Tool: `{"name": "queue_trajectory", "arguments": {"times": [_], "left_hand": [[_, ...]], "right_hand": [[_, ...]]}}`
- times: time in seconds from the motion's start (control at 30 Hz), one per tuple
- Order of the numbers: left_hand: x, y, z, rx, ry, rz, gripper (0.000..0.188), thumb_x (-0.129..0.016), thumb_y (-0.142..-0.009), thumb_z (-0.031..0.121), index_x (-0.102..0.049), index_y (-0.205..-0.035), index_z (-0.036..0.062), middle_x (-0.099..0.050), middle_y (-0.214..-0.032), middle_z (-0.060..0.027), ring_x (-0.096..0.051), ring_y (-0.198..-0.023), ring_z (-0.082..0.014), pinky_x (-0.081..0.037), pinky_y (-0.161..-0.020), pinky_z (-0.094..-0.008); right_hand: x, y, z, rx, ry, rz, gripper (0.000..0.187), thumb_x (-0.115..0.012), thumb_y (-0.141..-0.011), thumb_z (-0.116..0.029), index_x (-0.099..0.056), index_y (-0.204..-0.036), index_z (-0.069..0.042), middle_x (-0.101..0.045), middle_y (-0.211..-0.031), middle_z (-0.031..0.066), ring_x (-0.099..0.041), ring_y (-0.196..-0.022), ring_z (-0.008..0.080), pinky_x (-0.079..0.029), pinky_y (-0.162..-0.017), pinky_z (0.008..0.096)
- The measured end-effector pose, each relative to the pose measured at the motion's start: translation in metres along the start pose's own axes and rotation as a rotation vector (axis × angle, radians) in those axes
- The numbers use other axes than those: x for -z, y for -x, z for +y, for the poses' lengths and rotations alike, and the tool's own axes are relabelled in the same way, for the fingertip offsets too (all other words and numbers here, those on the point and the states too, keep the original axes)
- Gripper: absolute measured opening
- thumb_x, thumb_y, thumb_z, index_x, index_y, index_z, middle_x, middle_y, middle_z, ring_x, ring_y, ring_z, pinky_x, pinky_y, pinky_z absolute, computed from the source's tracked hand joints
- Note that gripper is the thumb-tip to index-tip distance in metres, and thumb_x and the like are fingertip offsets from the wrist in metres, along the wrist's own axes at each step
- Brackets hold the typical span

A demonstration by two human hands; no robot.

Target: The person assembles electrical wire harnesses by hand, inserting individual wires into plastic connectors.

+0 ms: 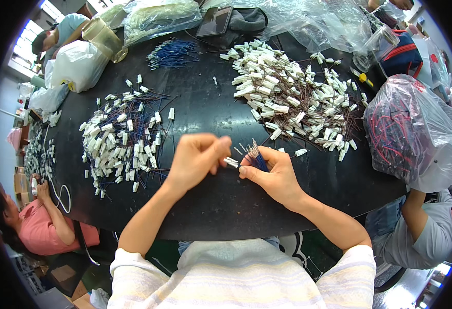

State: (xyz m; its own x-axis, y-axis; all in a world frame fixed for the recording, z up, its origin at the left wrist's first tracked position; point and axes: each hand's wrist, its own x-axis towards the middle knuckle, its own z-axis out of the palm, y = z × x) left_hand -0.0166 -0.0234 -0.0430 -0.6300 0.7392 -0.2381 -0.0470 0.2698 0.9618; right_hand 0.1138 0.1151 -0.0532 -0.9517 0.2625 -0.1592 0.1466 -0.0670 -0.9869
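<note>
My right hand (277,175) is closed around a bundle of blue wires (260,162), whose metal-tipped ends fan out above the fingers. A small white connector (230,162) sits between my two hands, its near end at my right thumb tip. Close by on its left is my left hand (197,159), thumb and fingers pinched together and slightly blurred. Whether those fingers grip a wire or the connector's edge is hidden. Left of my hands lies a pile of white connectors with blue wires (123,139). A larger pile of white connectors with brown wires (293,98) spreads to the right.
Loose blue wires (172,53) lie at the far side of the black table (195,216). Clear plastic bags (161,20), a phone-like dark tablet (214,21) and a plastic jar (375,49) line the back. A bag of red wires (411,131) stands right. Co-workers sit on both sides.
</note>
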Motion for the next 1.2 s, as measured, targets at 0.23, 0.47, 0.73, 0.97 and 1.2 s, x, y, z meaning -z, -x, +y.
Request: {"name": "queue_trajectory", "arguments": {"times": [0.23,0.47,0.73,0.97,1.2], "left_hand": [[-0.001,-0.092,0.002,-0.829,-0.804,0.410,0.018,-0.067,-0.071,0.011,-0.060,-0.085,0.0023,-0.056,-0.072,-0.0084,-0.053,-0.064,-0.0189,-0.042,-0.060,-0.0311],[0.008,-0.028,0.005,-0.299,-0.462,0.238,0.011,-0.067,-0.073,0.006,-0.060,-0.079,0.0017,-0.060,-0.068,-0.0013,-0.050,-0.057,-0.0050,-0.038,-0.052,-0.0213],[-0.004,0.022,0.016,-0.005,0.136,0.105,0.012,-0.063,-0.079,0.000,-0.056,-0.088,-0.0022,-0.061,-0.083,-0.0057,-0.056,-0.074,-0.0054,-0.043,-0.062,-0.0163],[-0.008,0.024,-0.002,-0.116,0.113,0.120,0.012,-0.063,-0.080,0.000,-0.055,-0.088,-0.0026,-0.061,-0.080,-0.0050,-0.057,-0.075,-0.0069,-0.044,-0.065,-0.0167],[-0.010,0.024,-0.009,-0.503,-0.399,0.266,0.010,-0.066,-0.073,-0.004,-0.063,-0.082,-0.0003,-0.057,-0.063,-0.0042,-0.045,-0.049,-0.0060,-0.034,-0.044,-0.0212]], "right_hand": [[-0.005,0.000,-0.002,-0.050,-0.234,0.002,0.007,-0.060,-0.081,-0.004,-0.056,-0.085,0.001,-0.056,-0.070,0.0017,-0.038,-0.051,0.0022,-0.026,-0.044,0.0181],[0.001,-0.001,-0.003,-0.114,-0.209,0.069,0.008,-0.062,-0.077,-0.007,-0.060,-0.079,0.000,-0.059,-0.070,0.0006,-0.053,-0.068,0.0041,-0.041,-0.061,0.0191],[-0.004,0.000,-0.005,-0.033,-0.021,0.070,0.007,-0.062,-0.076,-0.006,-0.059,-0.080,0.000,-0.061,-0.072,0.0015,-0.054,-0.067,0.0041,-0.040,-0.060,0.0182],[-0.007,0.000,-0.003,0.027,-0.075,0.128,0.008,-0.064,-0.076,-0.007,-0.059,-0.078,-0.001,-0.056,-0.068,-0.0027,-0.047,-0.063,0.0023,-0.038,-0.058,0.0181],[-0.007,0.001,-0.005,-0.010,0.017,0.135,0.009,-0.065,-0.076,-0.009,-0.059,-0.075,-0.002,-0.054,-0.066,-0.0033,-0.045,-0.060,0.0017,-0.035,-0.054,0.0180]]}}
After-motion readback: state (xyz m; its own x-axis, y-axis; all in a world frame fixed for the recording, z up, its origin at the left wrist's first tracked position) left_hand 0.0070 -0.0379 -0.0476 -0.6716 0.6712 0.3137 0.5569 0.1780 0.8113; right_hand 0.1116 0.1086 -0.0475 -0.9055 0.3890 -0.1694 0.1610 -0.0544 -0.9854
